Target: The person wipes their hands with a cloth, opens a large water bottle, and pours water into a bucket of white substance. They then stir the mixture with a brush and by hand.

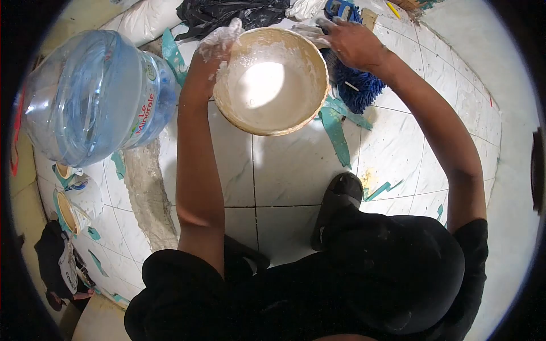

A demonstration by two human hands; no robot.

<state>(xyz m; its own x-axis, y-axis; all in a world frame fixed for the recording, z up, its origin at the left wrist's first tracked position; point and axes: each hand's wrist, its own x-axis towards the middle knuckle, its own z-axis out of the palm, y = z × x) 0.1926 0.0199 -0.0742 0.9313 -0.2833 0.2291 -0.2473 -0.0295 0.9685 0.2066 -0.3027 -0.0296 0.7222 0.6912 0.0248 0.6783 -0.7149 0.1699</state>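
A round bucket [227, 108] with a crusted, yellowish rim shows its mouth to me, with wet white paste [290, 105] coating its inside and a bright patch of light in it. Against the bucket's left rim is my left hand [220, 45], smeared thickly with the same white paste and closed on the bucket's side. On the far right, my right hand [347, 42] has its whitened fingers stretched out toward the rim, fingertips right by it. Below that hand lies a blue shaggy microfibre cloth or mop head [364, 91].
A large clear water bottle [85, 96] lies at the left. Torn green strips [335, 136] are scattered over the white tiled floor [284, 176]. Black plastic [233, 14] and a white sack [151, 23] lie at the back. Two tape rolls [68, 213] and a black bundle [54, 261] are at lower left.
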